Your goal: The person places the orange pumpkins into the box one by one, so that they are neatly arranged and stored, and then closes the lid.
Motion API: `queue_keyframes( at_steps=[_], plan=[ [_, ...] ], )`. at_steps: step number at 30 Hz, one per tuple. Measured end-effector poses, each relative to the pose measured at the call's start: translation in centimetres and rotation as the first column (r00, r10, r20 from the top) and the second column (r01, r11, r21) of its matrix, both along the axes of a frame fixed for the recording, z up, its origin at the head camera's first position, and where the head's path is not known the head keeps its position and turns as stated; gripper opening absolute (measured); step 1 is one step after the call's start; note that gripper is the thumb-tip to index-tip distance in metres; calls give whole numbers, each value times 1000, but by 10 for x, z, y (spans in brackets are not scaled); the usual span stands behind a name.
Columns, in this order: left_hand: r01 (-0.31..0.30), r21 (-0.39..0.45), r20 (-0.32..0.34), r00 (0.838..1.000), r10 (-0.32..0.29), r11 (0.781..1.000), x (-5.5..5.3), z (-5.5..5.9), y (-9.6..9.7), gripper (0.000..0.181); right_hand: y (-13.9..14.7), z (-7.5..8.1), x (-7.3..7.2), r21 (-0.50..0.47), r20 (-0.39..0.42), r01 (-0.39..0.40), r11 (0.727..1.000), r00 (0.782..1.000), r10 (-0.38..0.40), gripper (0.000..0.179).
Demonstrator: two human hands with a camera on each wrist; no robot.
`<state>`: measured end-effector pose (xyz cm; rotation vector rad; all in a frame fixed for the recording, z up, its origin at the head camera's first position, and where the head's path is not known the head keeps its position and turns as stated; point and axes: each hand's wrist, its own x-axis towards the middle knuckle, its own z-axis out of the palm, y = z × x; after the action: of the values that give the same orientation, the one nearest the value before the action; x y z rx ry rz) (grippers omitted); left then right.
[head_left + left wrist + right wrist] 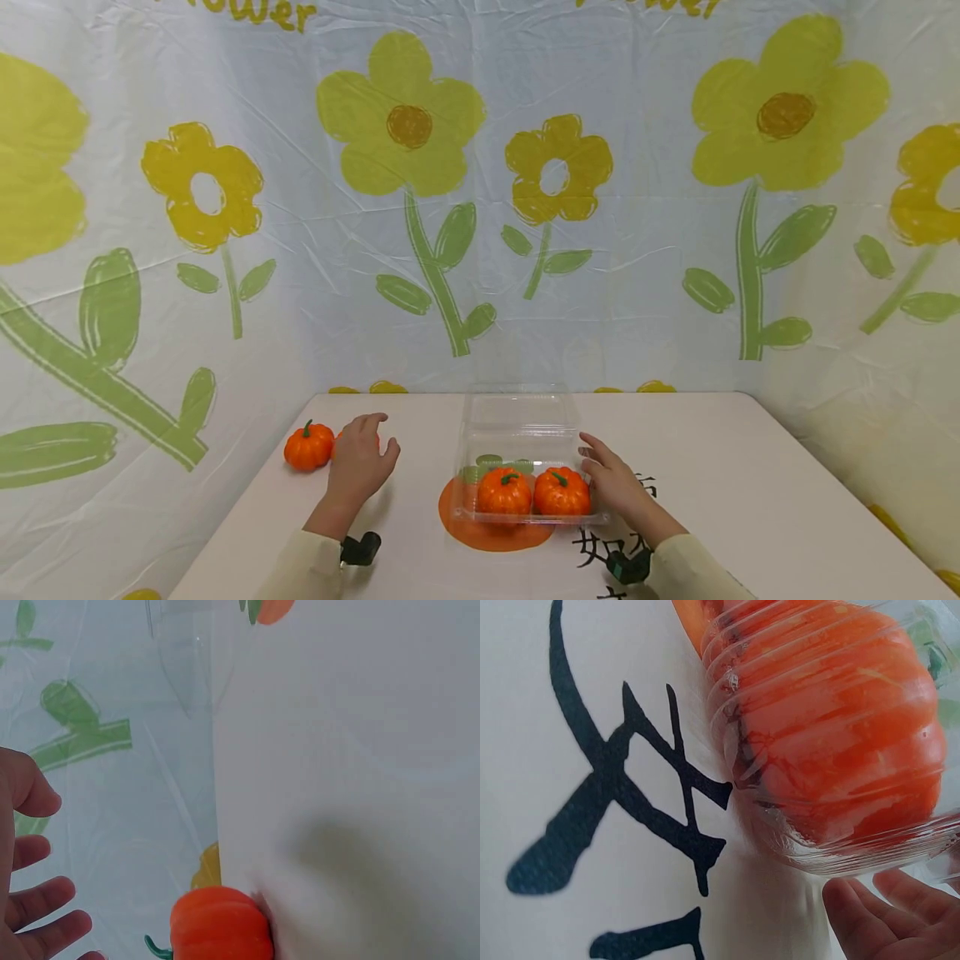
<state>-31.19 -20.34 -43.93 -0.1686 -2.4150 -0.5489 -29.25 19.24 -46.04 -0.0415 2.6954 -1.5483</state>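
Note:
A clear plastic clamshell box (525, 518) stands in the middle of the table with its lid (521, 410) raised at the back. Inside, along the front, two small orange pumpkins with green stems sit side by side, the left pumpkin (504, 493) and the right pumpkin (562, 493). My right hand (617, 482) is at the box's right wall, fingers extended, fingertips right by the plastic in the right wrist view. Over at the left, my left hand (358, 468) hovers with fingers spread, partly hiding one pumpkin behind it. Another pumpkin (308, 447) lies just left of that hand.
The white table (420, 417) bears a printed orange circle (457, 533) under the box and black characters (592, 546) at the front right. A flower-printed cloth (637, 275) hangs behind the table and along both sides.

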Motion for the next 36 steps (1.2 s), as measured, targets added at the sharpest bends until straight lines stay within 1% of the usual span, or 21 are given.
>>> queue_keyframes(
  at_steps=[6,11,15,19,26,32,34,36],
  plan=[
    [-44,34,90,995,41,998,-3,0,-11,48,0,1,0,9,-7,-4,1000,1000,4,53],
    [-73,54,153,986,64,996,-6,0,-20,58,0,2,1,9,-7,-6,1000,1000,6,53],
    [-102,61,181,979,89,993,-8,0,-25,65,-1,4,2,9,-5,-7,1000,1000,7,53],
    [-117,100,212,973,94,988,-8,0,-31,68,0,4,2,16,-4,-6,1000,1000,6,53],
    [-148,152,311,946,95,977,-8,0,-38,67,-1,3,2,11,5,2,1000,1000,-2,53],
    [-184,210,404,911,86,960,-12,-4,-43,72,-1,3,3,18,2,6,1000,1000,-6,53],
    [-190,225,419,904,82,956,-13,-5,-44,73,-1,4,3,20,0,6,1000,1000,-6,53],
    [-193,235,424,902,79,952,-14,-6,-44,74,-1,5,3,23,-2,4,1000,1000,-4,53]
  ],
)
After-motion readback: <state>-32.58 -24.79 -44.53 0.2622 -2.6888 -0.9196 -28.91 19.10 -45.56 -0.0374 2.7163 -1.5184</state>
